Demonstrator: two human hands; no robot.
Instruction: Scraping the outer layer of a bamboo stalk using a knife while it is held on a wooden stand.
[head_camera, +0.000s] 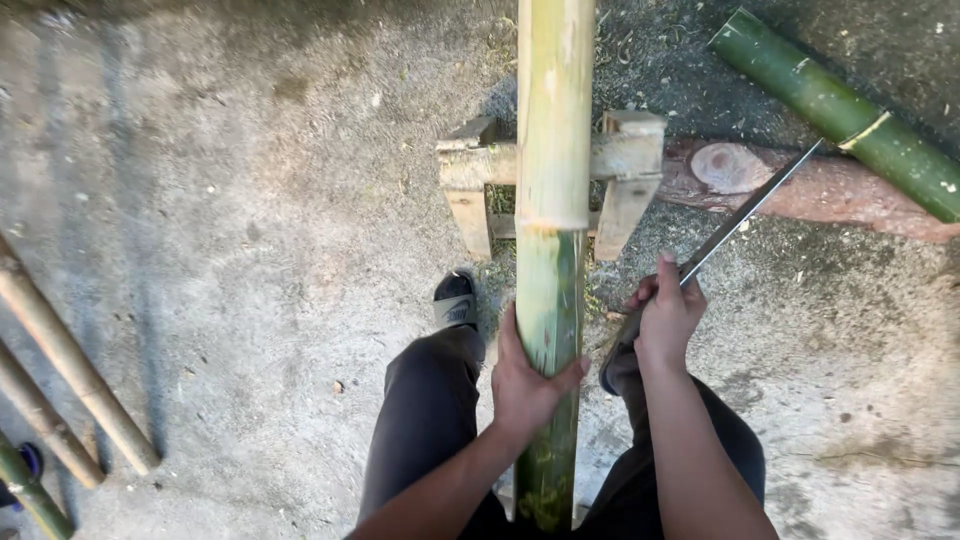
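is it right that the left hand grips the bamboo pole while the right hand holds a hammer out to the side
Not quite. The head view shows the left hand gripping the bamboo pole, but the right hand holds a long-bladed knife, not a hammer, out to the side.

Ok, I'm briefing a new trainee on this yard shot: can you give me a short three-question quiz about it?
1. True or false: the left hand grips the bamboo pole.
2. What does the right hand hold? A) a long knife B) a hammer C) a rope
3. What does the pole rest on ahead of the person?

Key: 1 true. 2 A, the long knife, blade pointing up and away to the right. 3 the wooden stand on the concrete ground.
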